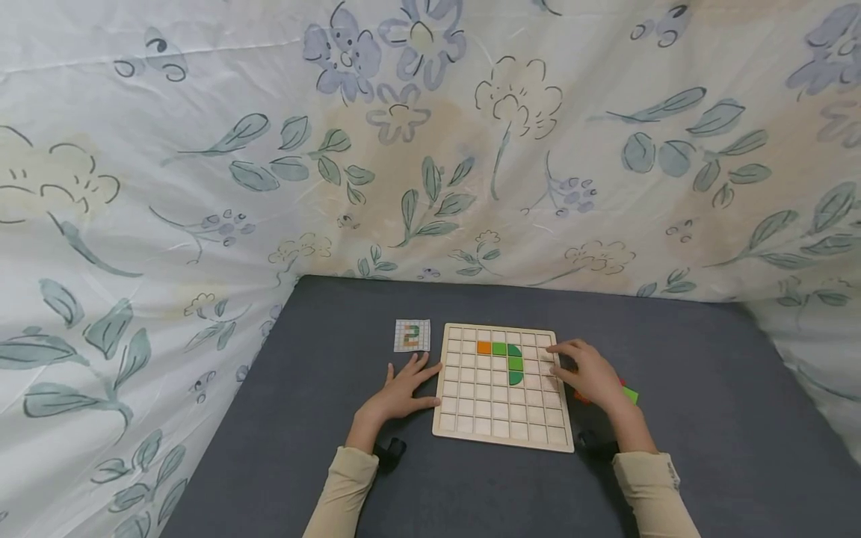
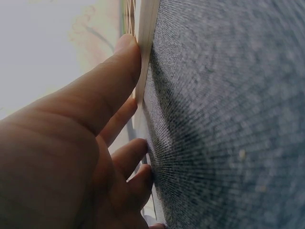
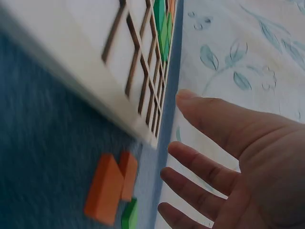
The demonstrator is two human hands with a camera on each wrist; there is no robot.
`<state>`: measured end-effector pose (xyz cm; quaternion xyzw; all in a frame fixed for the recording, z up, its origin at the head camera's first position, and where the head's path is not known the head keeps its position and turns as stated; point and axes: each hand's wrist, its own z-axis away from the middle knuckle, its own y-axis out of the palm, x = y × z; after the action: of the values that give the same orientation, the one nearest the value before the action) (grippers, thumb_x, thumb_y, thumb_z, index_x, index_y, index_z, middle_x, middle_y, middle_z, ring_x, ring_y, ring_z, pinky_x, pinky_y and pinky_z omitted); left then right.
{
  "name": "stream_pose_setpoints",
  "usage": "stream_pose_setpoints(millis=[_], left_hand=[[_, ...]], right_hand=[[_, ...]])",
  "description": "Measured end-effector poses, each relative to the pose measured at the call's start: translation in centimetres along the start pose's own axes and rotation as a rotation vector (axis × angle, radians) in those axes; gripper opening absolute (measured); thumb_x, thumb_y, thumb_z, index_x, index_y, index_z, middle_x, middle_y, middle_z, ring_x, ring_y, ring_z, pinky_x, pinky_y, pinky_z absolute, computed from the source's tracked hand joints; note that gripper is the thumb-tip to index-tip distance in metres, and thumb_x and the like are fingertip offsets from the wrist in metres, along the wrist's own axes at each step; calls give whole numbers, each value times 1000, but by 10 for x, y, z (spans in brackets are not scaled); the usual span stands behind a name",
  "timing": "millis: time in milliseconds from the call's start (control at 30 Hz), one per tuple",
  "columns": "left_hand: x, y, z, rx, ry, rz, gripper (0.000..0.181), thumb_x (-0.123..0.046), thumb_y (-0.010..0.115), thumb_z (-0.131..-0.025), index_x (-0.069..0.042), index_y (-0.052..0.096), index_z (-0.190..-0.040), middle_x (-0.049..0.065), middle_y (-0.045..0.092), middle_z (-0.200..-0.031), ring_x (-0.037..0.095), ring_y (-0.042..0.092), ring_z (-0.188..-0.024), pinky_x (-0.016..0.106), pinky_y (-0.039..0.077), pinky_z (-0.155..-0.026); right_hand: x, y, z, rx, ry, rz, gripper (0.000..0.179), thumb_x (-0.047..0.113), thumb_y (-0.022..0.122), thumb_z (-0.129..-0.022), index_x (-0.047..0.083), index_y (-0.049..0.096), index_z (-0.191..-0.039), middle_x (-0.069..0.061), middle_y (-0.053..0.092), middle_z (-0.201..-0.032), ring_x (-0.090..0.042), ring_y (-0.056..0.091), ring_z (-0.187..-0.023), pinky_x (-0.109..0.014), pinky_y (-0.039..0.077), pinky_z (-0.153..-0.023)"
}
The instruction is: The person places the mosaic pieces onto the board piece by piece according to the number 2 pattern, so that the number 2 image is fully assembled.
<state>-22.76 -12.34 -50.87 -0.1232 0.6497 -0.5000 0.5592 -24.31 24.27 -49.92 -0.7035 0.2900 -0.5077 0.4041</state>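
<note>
A wooden grid board (image 1: 471, 407) lies on the dark cloth. In its upper cells sit an orange square block (image 1: 483, 347), a green square block (image 1: 499, 348) and, down one column, a dark green rounded block (image 1: 514, 350), a green square and another dark green rounded piece (image 1: 516, 378). My left hand (image 1: 400, 392) rests against the board's left edge with fingers spread. Above the right edge hovers my right hand (image 1: 592, 377), nothing held between its parted fingers. Beneath it, partly hidden, lie loose orange blocks (image 3: 104, 188) and a green block (image 3: 129, 213).
A small pattern card (image 1: 412, 335) with a coloured figure on a grid lies left of the board's top corner. Dark cloth (image 1: 336, 329) covers the table. Floral fabric (image 1: 430, 209) hangs behind and along the sides.
</note>
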Motion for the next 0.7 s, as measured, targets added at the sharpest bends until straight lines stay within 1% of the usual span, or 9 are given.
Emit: stream_pose_setpoints(millis=[133, 233, 367, 433, 500, 633, 700], left_hand=[[0, 0, 0, -1, 3, 5, 67, -36, 61, -89, -16, 32, -146, 16, 16, -153, 35, 6, -142, 67, -7, -105], [0, 0, -1, 2, 1, 4, 68, -36, 61, -89, -16, 32, -146, 16, 16, -154, 35, 5, -142, 67, -8, -106], [1, 0, -1, 5, -2, 3, 68, -37, 61, -89, -18, 31, -147, 14, 15, -154, 33, 4, -143, 66, -8, -106], [1, 0, -1, 4, -3, 5, 67, -37, 61, -89, -18, 31, -147, 14, 15, -154, 33, 4, -143, 66, -8, -106], [0, 0, 0, 5, -6, 8, 68, -37, 61, -89, -19, 31, -147, 14, 15, -154, 33, 4, -143, 66, -9, -106], [0, 0, 0, 4, -7, 14, 67, -38, 61, -89, -19, 32, -147, 14, 15, -154, 33, 4, -143, 66, -9, -106], [1, 0, 0, 4, -7, 13, 67, -38, 61, -89, -19, 32, -146, 13, 15, -154, 33, 4, -143, 65, -9, -106]], right_hand=[[-8, -9, 3, 24, 52, -8, 38, 17, 66, -87, 6, 60, -123, -24, 48, -123, -44, 49, -107, -58, 46, -78], [-16, -14, 6, 54, 98, -11, 40, 19, 65, -88, 7, 58, -125, -25, 47, -122, -45, 48, -107, -58, 45, -78], [-25, -18, 9, 73, 133, 9, 41, 20, 66, -87, 7, 58, -125, -24, 47, -119, -40, 51, -97, -49, 47, -68], [-29, -19, 10, 71, 148, 19, 41, 19, 67, -86, 7, 59, -125, -24, 47, -118, -39, 50, -95, -47, 46, -67], [-33, -19, 11, 69, 164, 21, 41, 18, 67, -86, 6, 59, -124, -25, 46, -118, -40, 49, -96, -50, 45, -68], [-39, -18, 13, 59, 192, 30, 39, 13, 68, -84, 4, 60, -122, -27, 45, -118, -47, 45, -105, -61, 41, -79], [-41, -18, 14, 56, 200, 34, 40, 10, 68, -84, 3, 60, -122, -28, 45, -117, -47, 44, -105, -63, 40, -81]])
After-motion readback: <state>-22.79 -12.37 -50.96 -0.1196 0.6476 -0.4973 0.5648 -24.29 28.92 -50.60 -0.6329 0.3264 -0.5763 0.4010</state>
